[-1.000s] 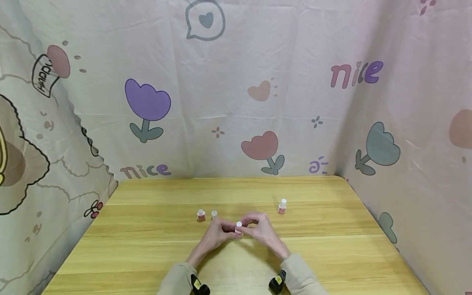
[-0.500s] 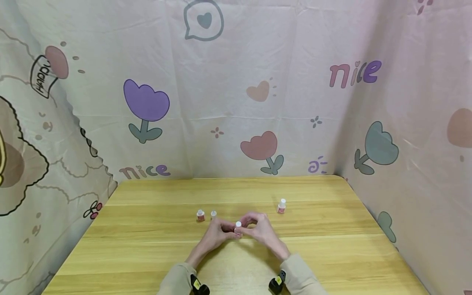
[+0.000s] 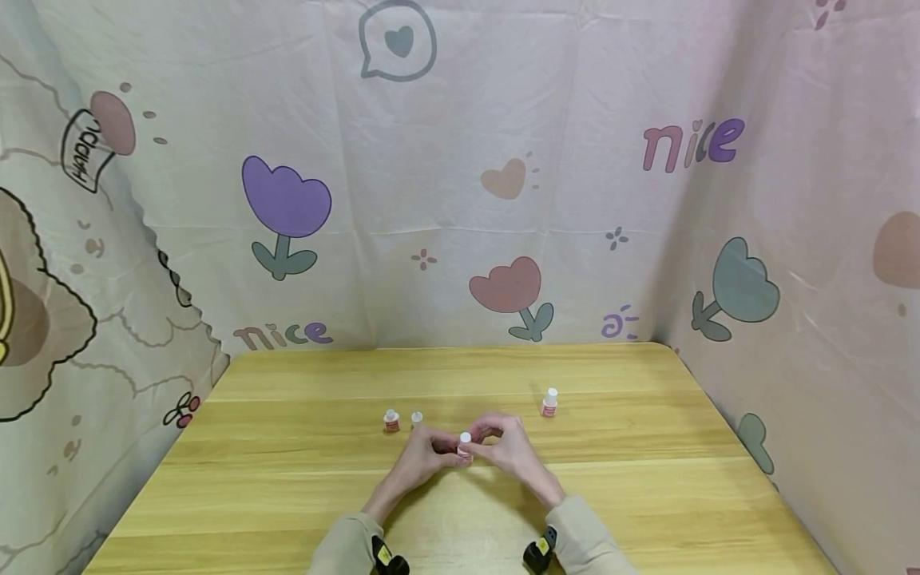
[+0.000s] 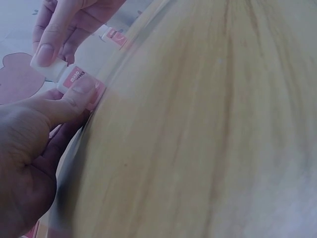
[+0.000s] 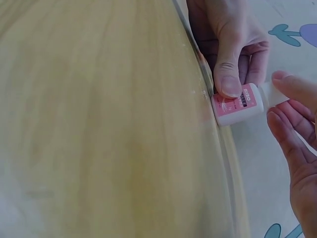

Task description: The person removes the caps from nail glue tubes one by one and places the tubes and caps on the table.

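A: How is the bottle being held?

B: A small white bottle with a pink label is being held upright by 2 hands, near the middle of a wooden table. Its body is being pinched low down, across the label, between the thumb and fingers of the left hand. Its white cap is being pinched by the thumb and fingertips of the right hand.

A: And its base?

B: The base is being shown touching the table in the right wrist view.

A: What else is being seen on the table?

B: Beyond the left hand, to the left, a second bottle with a reddish label is being seen upright. Just beside it, a small white-topped object is being partly hidden by the left hand, so its full shape cannot be told. Farther back, to the right and well apart, another upright bottle is being seen, white-capped and pink-labelled.

A: What is being worn, and what is being hung behind?

B: Beige sleeves are being worn, with a black device at each wrist. Pale fabric printed with tulips, hearts and "nice" is being hung around the table.
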Demonstrator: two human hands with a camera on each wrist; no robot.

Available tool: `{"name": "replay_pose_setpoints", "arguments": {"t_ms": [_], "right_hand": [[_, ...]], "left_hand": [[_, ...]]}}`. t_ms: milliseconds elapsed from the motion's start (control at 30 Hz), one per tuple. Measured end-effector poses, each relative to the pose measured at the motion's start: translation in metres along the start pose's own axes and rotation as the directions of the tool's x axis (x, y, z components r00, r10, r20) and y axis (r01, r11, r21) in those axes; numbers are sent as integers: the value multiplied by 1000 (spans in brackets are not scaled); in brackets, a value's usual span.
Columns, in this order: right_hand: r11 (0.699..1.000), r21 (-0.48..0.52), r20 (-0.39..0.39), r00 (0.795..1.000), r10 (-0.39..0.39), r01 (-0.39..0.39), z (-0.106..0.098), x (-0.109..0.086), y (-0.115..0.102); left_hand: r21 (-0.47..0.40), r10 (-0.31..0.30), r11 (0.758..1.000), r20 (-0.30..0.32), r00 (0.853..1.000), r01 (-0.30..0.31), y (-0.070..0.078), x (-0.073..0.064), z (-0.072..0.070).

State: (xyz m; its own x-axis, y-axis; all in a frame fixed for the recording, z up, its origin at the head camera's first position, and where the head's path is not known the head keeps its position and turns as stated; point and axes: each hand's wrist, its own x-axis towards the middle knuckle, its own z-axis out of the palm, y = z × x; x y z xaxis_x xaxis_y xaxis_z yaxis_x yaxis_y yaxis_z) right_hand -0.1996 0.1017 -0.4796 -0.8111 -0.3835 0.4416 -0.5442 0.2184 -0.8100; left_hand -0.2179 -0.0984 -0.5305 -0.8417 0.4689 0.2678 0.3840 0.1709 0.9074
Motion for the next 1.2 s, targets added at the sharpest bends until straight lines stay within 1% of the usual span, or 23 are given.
{"name": "replay_pose_setpoints", "arguments": {"t_ms": [133,433,567,667,733,767,800,1000,1100,1200], "right_hand": [[1000,2,15,1000,-9,9,-1,0,-1],[1000,1,34,999,25,-25,-1,-2,-4],[996,-14,22,996,83,-82,-1,-1,-6],[989,-25,13,990,143,-143,0,0,-7],[986,-23,10,986,165,-165,0,0,-7],[986,-22,10,986,164,-164,0,0,-7],[988,-21,8,988,156,-156,1,0,-1],[999,-21,-3,999,47,-48,6,0,31],[999,-32,-2,1000,3,-3,5,0,33],[999,-42,4,1000,-25,25,5,0,35]], "left_hand": [[4,-1,1000,0,1000,1,0,0,0],[-1,-10,1000,9,1000,10,0,-1,0],[6,-9,1000,7,1000,9,-1,-1,0],[21,-9,1000,3,1000,9,-2,-1,0],[28,-10,1000,-1,1000,10,-2,-1,0],[29,-10,1000,-1,1000,10,-3,-1,0],[29,-10,1000,-1,1000,10,-3,-1,0],[18,-5,1000,0,1000,5,-3,-1,0],[16,0,1000,2,1000,0,-3,-1,-1],[16,4,1000,5,1000,-4,-3,-1,-1]]}}
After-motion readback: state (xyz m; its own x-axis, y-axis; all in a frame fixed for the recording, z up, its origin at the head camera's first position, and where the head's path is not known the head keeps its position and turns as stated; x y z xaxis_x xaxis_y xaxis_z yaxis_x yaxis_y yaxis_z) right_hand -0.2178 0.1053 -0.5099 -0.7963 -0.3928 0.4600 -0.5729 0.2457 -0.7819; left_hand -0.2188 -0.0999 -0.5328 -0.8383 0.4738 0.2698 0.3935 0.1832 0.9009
